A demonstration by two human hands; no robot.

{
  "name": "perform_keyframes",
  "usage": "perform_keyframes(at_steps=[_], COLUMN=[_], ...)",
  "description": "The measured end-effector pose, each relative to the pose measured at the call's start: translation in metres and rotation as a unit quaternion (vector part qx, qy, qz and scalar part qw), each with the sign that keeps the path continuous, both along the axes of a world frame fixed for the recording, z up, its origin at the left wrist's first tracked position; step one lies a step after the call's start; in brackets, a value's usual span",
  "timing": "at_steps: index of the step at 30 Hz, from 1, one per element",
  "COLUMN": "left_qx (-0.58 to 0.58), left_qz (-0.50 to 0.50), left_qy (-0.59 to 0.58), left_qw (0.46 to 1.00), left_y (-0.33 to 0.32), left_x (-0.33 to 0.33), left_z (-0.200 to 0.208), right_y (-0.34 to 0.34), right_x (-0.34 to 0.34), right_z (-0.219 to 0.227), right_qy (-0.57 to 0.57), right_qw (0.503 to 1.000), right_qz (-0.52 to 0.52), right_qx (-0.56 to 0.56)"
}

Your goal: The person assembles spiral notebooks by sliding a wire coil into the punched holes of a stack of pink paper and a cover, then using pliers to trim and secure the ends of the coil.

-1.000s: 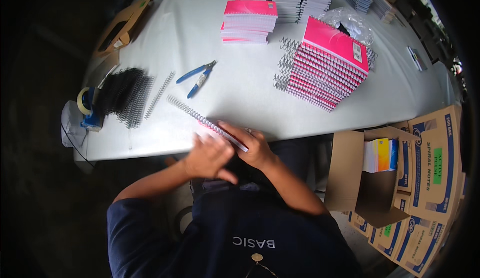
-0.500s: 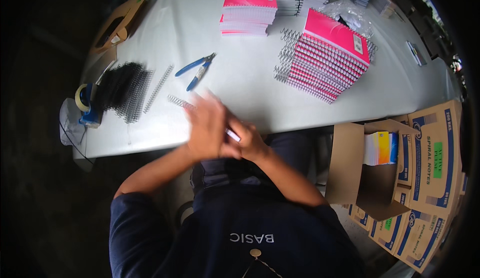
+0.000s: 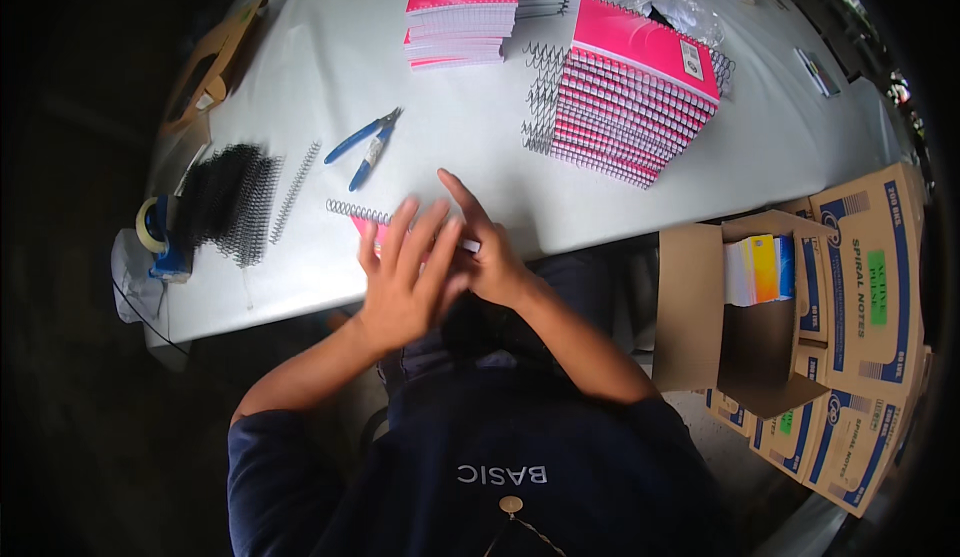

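Observation:
A pink notebook [image 3: 365, 231] is held low over the table's near edge, mostly covered by my hands. A dark wire coil [image 3: 350, 209] runs along its far edge and sticks out past it to the left. My left hand [image 3: 402, 282] lies across its top with fingers spread, slightly blurred. My right hand [image 3: 492, 257] grips the right end, where a white corner shows; one finger points away and the others are hidden. Blue-handled cutting pliers [image 3: 365, 149] lie open beyond my hands. A loose coil [image 3: 295, 192] rests left of them, beside a dark heap of coils [image 3: 232, 202].
Bound pink notebooks [image 3: 635, 107] form a tall stack at right, with coils beside it. Another pink-topped stack [image 3: 460, 22] stands farther back. A blue tape dispenser [image 3: 168, 247] sits at the left edge. An open carton [image 3: 690, 307] holding notebooks stands right of my lap, beside closed cartons [image 3: 865, 287].
My left hand's fingers have spread, and my right index finger has stretched outward. More of the pink notebook and its coil shows. The view has shifted slightly.

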State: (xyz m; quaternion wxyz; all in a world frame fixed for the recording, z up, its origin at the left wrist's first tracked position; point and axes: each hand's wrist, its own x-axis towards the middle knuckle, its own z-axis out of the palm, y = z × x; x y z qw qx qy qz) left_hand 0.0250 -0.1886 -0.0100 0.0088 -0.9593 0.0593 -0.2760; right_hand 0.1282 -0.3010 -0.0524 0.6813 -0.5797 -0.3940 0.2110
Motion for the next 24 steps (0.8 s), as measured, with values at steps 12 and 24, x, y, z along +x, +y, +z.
perform_keyframes(at_steps=[12,24], left_qx=[-0.080,-0.099], left_qz=[-0.052,-0.052], left_qy=[0.204,0.198], left_qw=[0.974,0.974], left_y=[0.026,0.018], left_x=[0.037,0.043], left_z=[0.081,0.074], right_y=[0.004,0.004], right_x=[0.004,0.003], right_z=[0.001,-0.002], right_qy=[-0.060,-0.046], right_qw=[0.992,0.996], right_qz=[-0.010,-0.018], right_qx=[-0.112,-0.076])
